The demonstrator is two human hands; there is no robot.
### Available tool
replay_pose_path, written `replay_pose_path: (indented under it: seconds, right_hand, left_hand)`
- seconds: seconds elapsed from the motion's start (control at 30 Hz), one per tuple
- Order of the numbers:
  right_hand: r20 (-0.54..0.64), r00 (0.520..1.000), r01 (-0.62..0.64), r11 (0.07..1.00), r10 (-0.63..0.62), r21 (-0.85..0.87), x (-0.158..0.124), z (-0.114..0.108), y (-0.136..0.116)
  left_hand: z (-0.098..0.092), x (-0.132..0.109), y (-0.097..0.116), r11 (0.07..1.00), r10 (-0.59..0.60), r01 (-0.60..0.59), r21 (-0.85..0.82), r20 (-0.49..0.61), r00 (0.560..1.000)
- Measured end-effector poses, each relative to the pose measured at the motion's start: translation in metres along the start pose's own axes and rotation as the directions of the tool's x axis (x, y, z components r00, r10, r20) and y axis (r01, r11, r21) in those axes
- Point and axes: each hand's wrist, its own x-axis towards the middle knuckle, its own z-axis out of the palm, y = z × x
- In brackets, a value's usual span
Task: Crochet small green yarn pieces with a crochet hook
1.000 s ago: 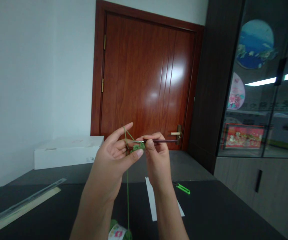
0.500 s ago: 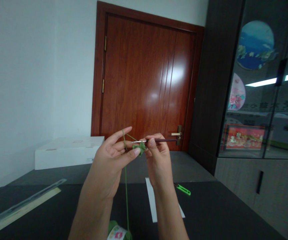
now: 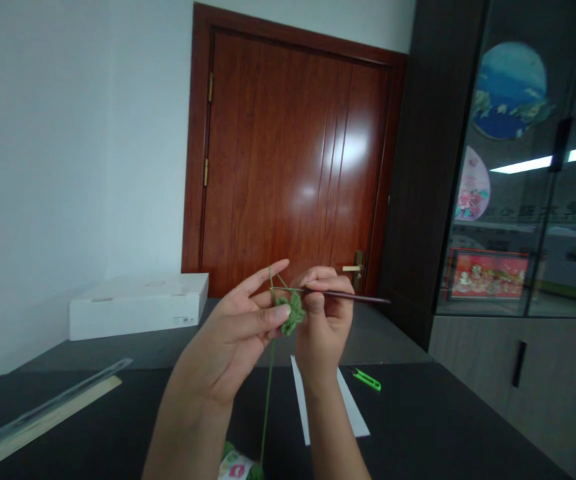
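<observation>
Crochet hook, dark handle, slim metal shank: centre of frame, long axis nearly level, tip to the left, butt end to the right and slightly lower. Right hand: grasping the hook, butt projecting beyond the fingers. Left hand: pinching a green crocheted piece at the shank, index finger extended to upper right, green yarn over it and down to a labelled ball at the bottom edge. Worktop, black: right edge slanting to lower right, open surface between it and the green snips. White paper: below the right forearm. White box: left, well apart from the hands.
</observation>
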Motion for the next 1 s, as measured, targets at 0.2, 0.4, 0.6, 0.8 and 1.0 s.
replay_pose_path:
  seconds: [0.2, 0.4, 0.6, 0.8, 1.0]
  right_hand:
    - [0.022, 0.925, -0.371, 0.893, 0.378, 0.255, 0.009, -0.004, -0.005]
    - [0.203, 0.814, -0.581, 0.757, 0.544, 0.3, 0.013, -0.005, -0.007]
    - [0.144, 0.99, 0.033, 0.967, 0.004, -0.253, 0.006, -0.013, -0.001]
    - [-0.014, 0.997, 0.081, 0.995, -0.082, -0.063, -0.001, -0.003, 0.002]
    - [-0.01, 0.944, -0.315, 0.912, 0.329, 0.262, 0.009, 0.002, -0.012]
  left_hand:
    - [-0.007, 0.001, 0.003, 0.999, 0.036, -0.038, 0.033, 0.059, 0.998]
    - [-0.005, -0.002, 0.005, 0.989, 0.101, -0.104, 0.109, 0.033, 0.994]
    - [0.007, -0.004, 0.002, 0.943, 0.258, -0.232, 0.24, -0.082, 0.963]
    - [-0.001, 0.0, 0.001, 0.999, -0.008, 0.007, 0.038, 0.048, 0.999]
    - [-0.007, 0.0, 0.005, 1.0, 0.014, -0.015, 0.007, 0.091, 0.996]
